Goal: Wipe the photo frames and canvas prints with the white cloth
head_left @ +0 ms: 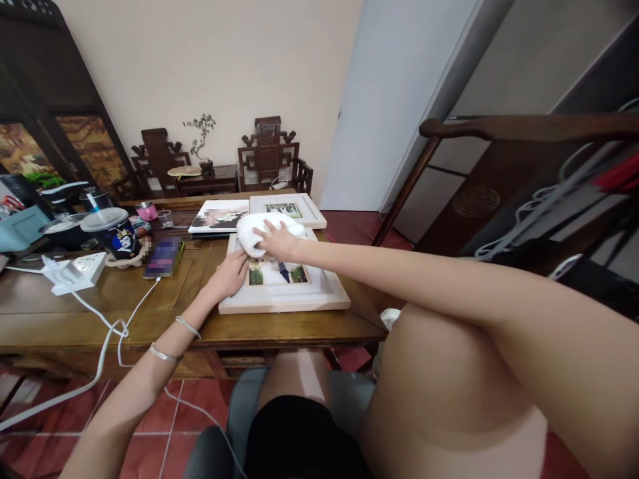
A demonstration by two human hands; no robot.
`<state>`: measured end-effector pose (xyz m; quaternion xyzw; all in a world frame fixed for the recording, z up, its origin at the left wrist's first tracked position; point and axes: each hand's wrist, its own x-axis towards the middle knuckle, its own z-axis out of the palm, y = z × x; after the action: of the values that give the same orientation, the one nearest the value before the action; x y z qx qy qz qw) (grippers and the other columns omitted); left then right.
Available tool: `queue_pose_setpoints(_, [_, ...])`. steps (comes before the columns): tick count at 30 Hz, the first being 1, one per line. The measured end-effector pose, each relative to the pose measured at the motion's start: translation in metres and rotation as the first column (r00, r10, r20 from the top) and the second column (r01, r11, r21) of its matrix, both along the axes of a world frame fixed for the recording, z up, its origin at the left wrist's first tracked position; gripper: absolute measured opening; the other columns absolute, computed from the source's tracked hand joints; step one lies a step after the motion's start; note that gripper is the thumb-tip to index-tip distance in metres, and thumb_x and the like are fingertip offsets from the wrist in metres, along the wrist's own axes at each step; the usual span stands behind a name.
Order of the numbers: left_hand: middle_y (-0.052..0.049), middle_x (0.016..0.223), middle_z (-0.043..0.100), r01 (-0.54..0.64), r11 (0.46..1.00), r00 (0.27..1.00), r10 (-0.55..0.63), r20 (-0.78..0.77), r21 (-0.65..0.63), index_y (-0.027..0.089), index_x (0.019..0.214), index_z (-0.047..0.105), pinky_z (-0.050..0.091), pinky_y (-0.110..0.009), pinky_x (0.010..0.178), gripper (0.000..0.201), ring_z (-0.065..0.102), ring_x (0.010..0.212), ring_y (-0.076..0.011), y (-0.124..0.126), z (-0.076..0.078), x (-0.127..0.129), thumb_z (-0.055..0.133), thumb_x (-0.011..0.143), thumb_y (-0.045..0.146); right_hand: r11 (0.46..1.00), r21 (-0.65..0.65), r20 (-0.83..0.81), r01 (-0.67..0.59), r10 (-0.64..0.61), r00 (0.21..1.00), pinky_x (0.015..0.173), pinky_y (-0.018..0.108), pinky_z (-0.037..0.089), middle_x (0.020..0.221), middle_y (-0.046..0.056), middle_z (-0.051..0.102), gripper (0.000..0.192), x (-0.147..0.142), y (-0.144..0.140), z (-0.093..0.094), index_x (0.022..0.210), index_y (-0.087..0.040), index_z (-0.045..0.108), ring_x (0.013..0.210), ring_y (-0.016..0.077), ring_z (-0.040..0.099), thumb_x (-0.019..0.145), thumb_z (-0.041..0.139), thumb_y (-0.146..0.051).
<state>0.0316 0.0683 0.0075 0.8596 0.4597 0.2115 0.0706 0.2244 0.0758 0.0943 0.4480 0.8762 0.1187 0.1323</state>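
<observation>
Your right hand, fingers spread, lies on top of the fluffy white cloth, whose long axis runs left to right across the far part of the white rectangular picture frame on the brown wooden counter. Your left hand rests at the frame's left edge; whether it pinches, you cannot tell.
</observation>
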Motion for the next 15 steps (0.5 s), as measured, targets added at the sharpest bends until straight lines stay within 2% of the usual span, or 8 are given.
queue_pose_setpoints(1, [-0.012,0.146,0.053,0.009,1.0,1.0,-0.009,0.004,0.0,0.018,0.133,0.058,0.039,-0.05,0.115,0.043,0.046,0.138,-0.0275,0.0,0.0,0.0,0.037,0.097,0.029,1.0,-0.027,-0.014,0.009,-0.01,1.0,0.108,0.068,0.032,0.164,0.014,0.024,0.049,-0.007,0.0,-0.002,0.136,-0.019,0.059,0.148,0.0439,0.016,0.088,0.058,-0.014])
queue_pose_setpoints(3, [-0.012,0.146,0.053,0.009,1.0,1.0,-0.009,0.005,0.0,0.018,0.134,0.057,0.039,-0.05,0.115,0.043,0.046,0.137,-0.0275,0.0,0.0,0.0,0.037,0.097,0.029,0.994,-0.088,-0.039,0.058,-0.061,0.997,0.105,0.065,0.037,0.159,0.017,0.034,0.049,-0.013,0.001,-0.001,0.136,-0.019,0.058,0.145,0.0419,0.024,0.088,0.059,-0.016])
queue_pose_setpoints(6, [-0.013,0.148,0.051,-0.021,1.0,1.0,0.021,0.002,-0.008,0.017,0.138,0.054,0.038,-0.049,0.116,0.045,0.043,0.14,-0.0277,-0.002,0.0,0.001,0.036,0.098,0.03,0.971,-0.164,-0.054,0.172,-0.183,0.982,0.102,0.06,0.042,0.143,0.021,0.053,0.047,-0.007,0.002,0.01,0.136,-0.018,0.06,0.132,0.038,0.047,0.089,0.058,-0.021])
queue_pose_setpoints(8, [-0.014,0.149,0.05,-0.034,0.999,0.999,0.034,0.003,-0.021,0.016,0.138,0.054,0.038,-0.05,0.116,0.046,0.042,0.142,-0.0278,-0.002,-0.001,0.001,0.036,0.098,0.031,0.95,-0.197,-0.021,0.242,-0.251,0.968,0.1,0.051,0.046,0.14,0.02,0.056,0.051,0.006,0.005,0.018,0.138,-0.019,0.059,0.123,0.035,0.057,0.087,0.056,-0.014])
queue_pose_setpoints(11, [-0.014,0.149,0.049,-0.039,0.999,0.999,0.039,0.012,-0.025,0.017,0.138,0.054,0.038,-0.053,0.115,0.046,0.042,0.141,-0.0282,-0.001,-0.003,0.001,0.036,0.099,0.032,0.937,-0.2,0.069,0.285,-0.277,0.958,0.094,0.039,0.049,0.139,0.019,0.058,0.057,0.033,0.01,0.025,0.138,-0.019,0.06,0.118,0.0312,0.061,0.084,0.053,-0.004])
queue_pose_setpoints(15, [-0.014,0.15,0.049,-0.041,0.999,0.999,0.041,0.014,-0.01,0.018,0.138,0.054,0.038,-0.054,0.115,0.046,0.042,0.141,-0.0275,0.0,-0.004,0.0,0.036,0.098,0.033,0.928,-0.171,0.145,0.332,-0.31,0.94,0.089,0.035,0.048,0.131,0.016,0.064,0.054,0.069,0.012,0.026,0.134,-0.02,0.064,0.116,0.0286,0.062,0.084,0.05,-0.003])
